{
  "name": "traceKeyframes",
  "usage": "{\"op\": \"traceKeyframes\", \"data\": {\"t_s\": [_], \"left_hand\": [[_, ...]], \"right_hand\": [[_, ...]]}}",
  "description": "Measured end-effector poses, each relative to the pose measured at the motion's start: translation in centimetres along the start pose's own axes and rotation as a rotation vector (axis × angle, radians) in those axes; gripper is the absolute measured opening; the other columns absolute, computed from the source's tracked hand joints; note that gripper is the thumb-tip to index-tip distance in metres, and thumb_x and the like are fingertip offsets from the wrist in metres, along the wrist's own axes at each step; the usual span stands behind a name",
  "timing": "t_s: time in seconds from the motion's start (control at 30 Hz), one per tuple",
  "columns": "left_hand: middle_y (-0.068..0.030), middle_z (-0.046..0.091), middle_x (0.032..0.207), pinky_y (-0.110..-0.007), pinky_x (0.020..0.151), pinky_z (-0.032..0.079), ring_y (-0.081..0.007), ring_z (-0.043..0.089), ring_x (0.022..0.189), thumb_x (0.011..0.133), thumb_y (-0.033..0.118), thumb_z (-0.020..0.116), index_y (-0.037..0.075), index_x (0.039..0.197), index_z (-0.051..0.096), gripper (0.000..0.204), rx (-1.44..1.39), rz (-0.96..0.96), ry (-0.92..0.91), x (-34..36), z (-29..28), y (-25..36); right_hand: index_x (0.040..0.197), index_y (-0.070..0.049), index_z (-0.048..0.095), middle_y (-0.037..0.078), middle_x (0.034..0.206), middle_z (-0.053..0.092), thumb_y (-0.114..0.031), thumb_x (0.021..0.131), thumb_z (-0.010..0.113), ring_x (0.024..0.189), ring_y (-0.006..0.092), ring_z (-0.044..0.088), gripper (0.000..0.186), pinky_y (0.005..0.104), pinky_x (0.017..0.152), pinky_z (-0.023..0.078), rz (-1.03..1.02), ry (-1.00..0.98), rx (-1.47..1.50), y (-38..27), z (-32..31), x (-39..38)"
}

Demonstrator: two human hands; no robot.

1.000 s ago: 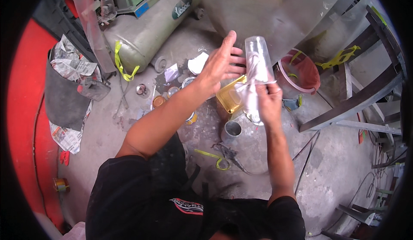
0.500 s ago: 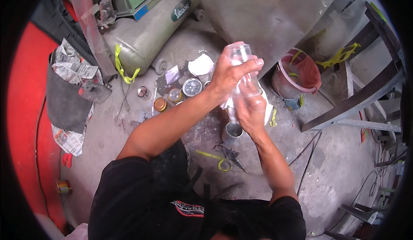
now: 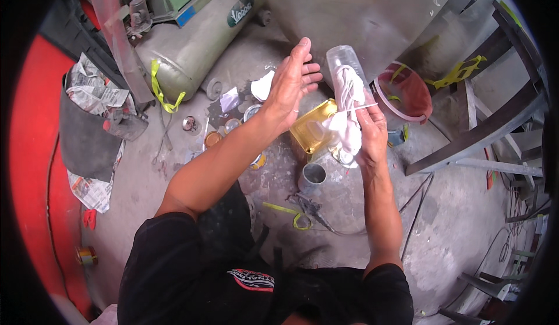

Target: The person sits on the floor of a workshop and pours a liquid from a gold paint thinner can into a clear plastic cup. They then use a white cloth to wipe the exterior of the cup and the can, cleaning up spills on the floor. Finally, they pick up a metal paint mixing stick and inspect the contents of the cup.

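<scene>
My left hand (image 3: 288, 86) is raised with its palm turned inward and its fingers stretched apart, holding nothing. To its right, my right hand (image 3: 374, 133) grips a clear plastic cup (image 3: 340, 56), which stands tilted, its base away from me. A bunched white cloth (image 3: 349, 95) runs along the cup and hangs below it near my right fingers; whether it lies inside or behind the clear wall I cannot tell. Under the cloth, on the floor, a gold metal can (image 3: 308, 128) is partly hidden. Closer to me stands an open grey metal cup (image 3: 313, 176).
A dark spray gun (image 3: 308, 205) with a hose lies on the floor beside a yellow strip (image 3: 279, 208). Small open tins (image 3: 212, 139) stand at the left. An air compressor tank (image 3: 186, 45) is at the far left, a pink bucket (image 3: 407, 92) and metal frame (image 3: 477, 139) at the right.
My left hand has let go of the clear cup and moved left, opening. My right hand has moved up and right with the cup and cloth, uncovering the gold can.
</scene>
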State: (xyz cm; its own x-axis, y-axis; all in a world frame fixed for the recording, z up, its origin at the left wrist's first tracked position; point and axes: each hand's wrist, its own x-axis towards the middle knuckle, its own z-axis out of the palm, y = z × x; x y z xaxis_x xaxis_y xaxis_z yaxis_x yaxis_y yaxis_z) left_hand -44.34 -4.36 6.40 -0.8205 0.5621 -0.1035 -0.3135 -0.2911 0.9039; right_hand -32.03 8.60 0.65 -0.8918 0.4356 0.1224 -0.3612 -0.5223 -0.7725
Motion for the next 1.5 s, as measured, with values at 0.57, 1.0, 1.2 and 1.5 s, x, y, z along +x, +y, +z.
{"op": "traceKeyframes", "data": {"t_s": [0.57,1.0,1.2,1.5], "left_hand": [[-0.0152,0.050,0.129,-0.038,0.103,0.041,-0.0229,0.048,0.123,0.090,0.060,0.065,-0.001,0.137,0.040,0.081,-0.126,0.037,-0.146,-0.7,1.2,-2.3],[-0.0200,0.056,0.124,-0.043,0.098,0.048,-0.0286,0.061,0.109,0.083,0.074,0.060,-0.001,0.134,0.042,0.093,-0.202,-0.143,-0.026,1.2,-0.2,-1.8],[-0.0210,0.062,0.115,-0.041,0.087,0.058,-0.0284,0.066,0.103,0.088,0.066,0.061,0.001,0.134,0.040,0.082,0.014,0.133,-0.227,-0.3,1.7,-2.1],[-0.0149,0.062,0.105,-0.036,0.080,0.057,-0.0217,0.065,0.092,0.087,0.066,0.064,0.002,0.129,0.046,0.079,-0.205,-0.013,-0.228,-1.0,1.2,-2.3]], "right_hand": [[0.140,-0.021,0.057,0.022,0.143,0.052,0.008,0.076,0.063,0.112,0.0412,0.064,0.070,0.0409,0.084,0.057,-0.778,-0.038,-1.337,4.4,0.7,0.0],[0.144,0.000,0.048,0.007,0.133,0.059,-0.010,0.101,0.058,0.119,0.0123,0.051,0.046,0.0270,0.102,0.041,-0.262,-0.030,-0.399,2.3,1.7,-0.8],[0.135,-0.001,0.056,0.007,0.120,0.065,-0.005,0.099,0.054,0.106,0.0150,0.061,0.036,0.0303,0.090,0.049,-0.218,-0.085,-0.519,4.4,2.2,-1.9],[0.136,-0.015,0.060,0.023,0.135,0.058,0.002,0.078,0.067,0.111,0.0400,0.065,0.061,0.0420,0.085,0.057,-0.789,0.080,-1.382,3.7,3.7,-1.0]]}}
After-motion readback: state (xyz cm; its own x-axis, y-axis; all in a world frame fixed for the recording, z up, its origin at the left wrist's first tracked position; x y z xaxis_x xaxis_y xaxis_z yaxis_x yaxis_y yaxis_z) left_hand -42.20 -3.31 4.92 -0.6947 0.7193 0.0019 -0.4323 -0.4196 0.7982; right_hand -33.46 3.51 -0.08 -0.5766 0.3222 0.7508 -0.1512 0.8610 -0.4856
